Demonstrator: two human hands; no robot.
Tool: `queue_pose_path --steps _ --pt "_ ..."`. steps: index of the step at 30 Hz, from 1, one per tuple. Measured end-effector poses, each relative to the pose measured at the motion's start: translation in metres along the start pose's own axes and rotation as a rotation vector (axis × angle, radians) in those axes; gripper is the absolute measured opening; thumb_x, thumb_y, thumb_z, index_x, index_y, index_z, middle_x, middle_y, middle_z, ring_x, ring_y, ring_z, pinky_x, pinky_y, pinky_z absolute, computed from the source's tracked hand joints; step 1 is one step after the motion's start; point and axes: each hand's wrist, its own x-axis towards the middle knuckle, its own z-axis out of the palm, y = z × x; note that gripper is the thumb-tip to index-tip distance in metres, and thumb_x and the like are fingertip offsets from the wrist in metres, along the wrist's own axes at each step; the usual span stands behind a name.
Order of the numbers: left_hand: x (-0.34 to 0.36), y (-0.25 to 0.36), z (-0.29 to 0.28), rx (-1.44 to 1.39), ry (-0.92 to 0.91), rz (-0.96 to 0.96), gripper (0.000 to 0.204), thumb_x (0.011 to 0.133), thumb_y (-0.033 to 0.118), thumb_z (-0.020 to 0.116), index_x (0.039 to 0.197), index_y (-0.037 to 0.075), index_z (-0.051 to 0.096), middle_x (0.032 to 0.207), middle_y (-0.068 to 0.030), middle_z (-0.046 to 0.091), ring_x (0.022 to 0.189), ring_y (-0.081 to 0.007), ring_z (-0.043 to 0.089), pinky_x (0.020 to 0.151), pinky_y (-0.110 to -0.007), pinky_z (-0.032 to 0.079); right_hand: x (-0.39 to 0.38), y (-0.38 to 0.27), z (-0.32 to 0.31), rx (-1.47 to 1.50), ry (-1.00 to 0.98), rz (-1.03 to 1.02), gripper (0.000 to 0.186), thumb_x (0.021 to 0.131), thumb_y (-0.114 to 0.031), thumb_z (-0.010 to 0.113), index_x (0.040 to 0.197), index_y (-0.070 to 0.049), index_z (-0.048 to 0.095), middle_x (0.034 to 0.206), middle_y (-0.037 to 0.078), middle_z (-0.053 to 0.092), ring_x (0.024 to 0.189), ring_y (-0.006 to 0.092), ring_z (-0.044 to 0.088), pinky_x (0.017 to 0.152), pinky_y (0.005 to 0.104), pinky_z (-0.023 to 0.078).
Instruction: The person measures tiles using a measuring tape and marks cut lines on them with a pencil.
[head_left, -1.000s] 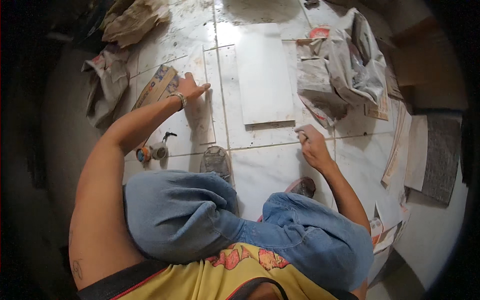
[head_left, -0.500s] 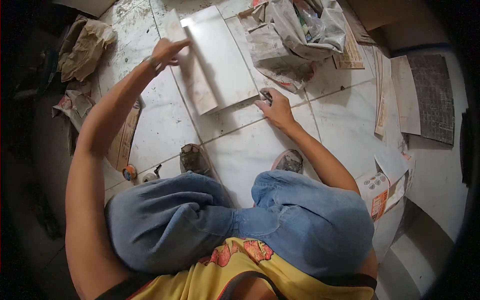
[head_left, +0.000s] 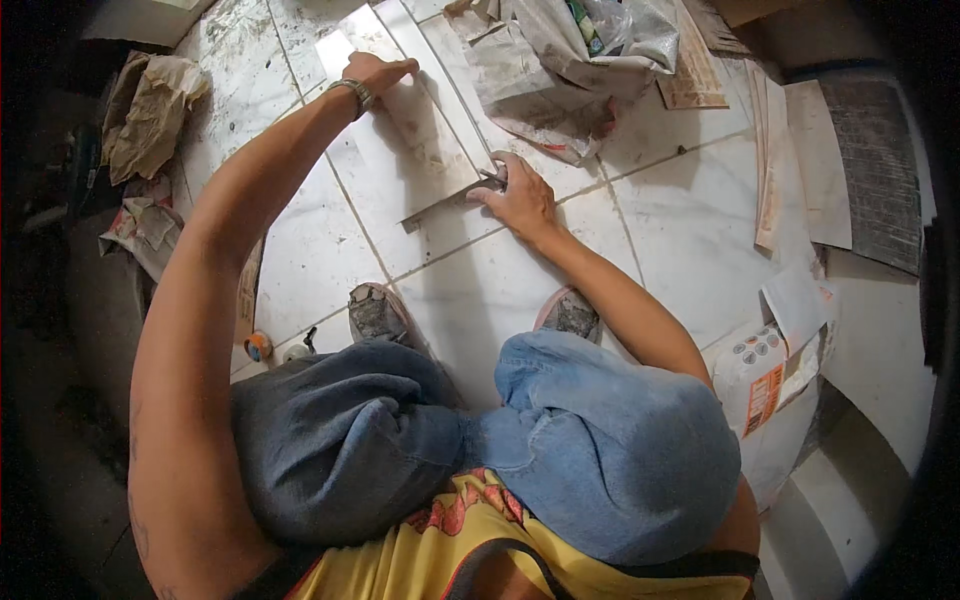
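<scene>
A narrow tile strip (head_left: 430, 137) with a dusty, brownish face lies over a glossy white tile (head_left: 408, 28). A slim band of the white tile shows along the strip's right side. My left hand (head_left: 378, 72) presses on the strip's far part, fingers bent against it and one digit stretched toward its right edge. At the near right corner of the tiles, my right hand (head_left: 522, 198) is closed around a small dark tool (head_left: 492, 178), mostly hidden by the fingers. Its kind cannot be made out.
Large dirty white floor tiles (head_left: 690, 215) surround my shoes. A crumpled sack (head_left: 555, 75) lies beyond my right hand. Wood-look planks (head_left: 695, 80) and a dark textured panel (head_left: 872, 170) are at the right, above a printed bag (head_left: 755, 390). Crumpled brown paper (head_left: 150, 110) and an orange roll (head_left: 258, 345) sit left.
The tile strip, tilted beside the white tile before, now lies over it. My left hand has moved right with it. My right hand has shifted slightly left to the tile's corner.
</scene>
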Motion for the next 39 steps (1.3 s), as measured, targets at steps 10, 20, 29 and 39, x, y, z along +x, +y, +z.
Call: queue_pose_path --steps 10,20,29,39 --pt "-0.003 0.002 0.002 0.047 -0.053 -0.021 0.106 0.068 0.051 0.084 0.125 -0.023 0.034 0.100 -0.0238 0.068 0.077 -0.0283 0.072 0.061 -0.033 0.061 0.006 0.007 0.008 -0.001 0.024 -0.005 0.062 0.073 -0.046 0.081 0.115 -0.007 0.056 0.103 0.016 0.067 0.093 0.0381 0.066 0.077 0.0486 0.052" --pt "0.067 -0.027 -0.031 0.260 0.474 0.400 0.080 0.079 0.043 0.069 0.133 -0.011 0.041 0.129 -0.0400 0.049 0.111 -0.0484 0.058 0.096 -0.050 0.049 0.006 0.003 0.006 -0.058 0.034 -0.017 0.061 0.073 -0.042 0.083 0.116 -0.009 0.057 0.090 0.013 0.067 0.084 0.0348 0.067 0.075 0.0446 0.053" --pt "0.142 -0.034 -0.057 0.267 0.274 0.620 0.041 0.080 0.031 0.057 0.108 0.004 0.071 0.113 -0.0223 0.067 0.109 -0.0394 0.061 0.096 -0.043 0.048 0.007 0.002 0.007 -0.037 0.063 -0.019 0.061 0.070 -0.037 0.086 0.116 -0.008 0.059 0.083 0.010 0.064 0.076 0.0325 0.065 0.069 0.0438 0.052" --pt "0.144 -0.036 -0.052 0.120 0.263 0.617 0.037 0.087 0.021 0.054 0.118 0.007 0.068 0.116 -0.0225 0.065 0.112 -0.0388 0.058 0.100 -0.042 0.046 0.007 0.002 0.007 -0.005 0.042 0.011 0.059 0.070 -0.035 0.086 0.115 -0.007 0.059 0.080 0.008 0.062 0.075 0.0316 0.065 0.066 0.0445 0.051"
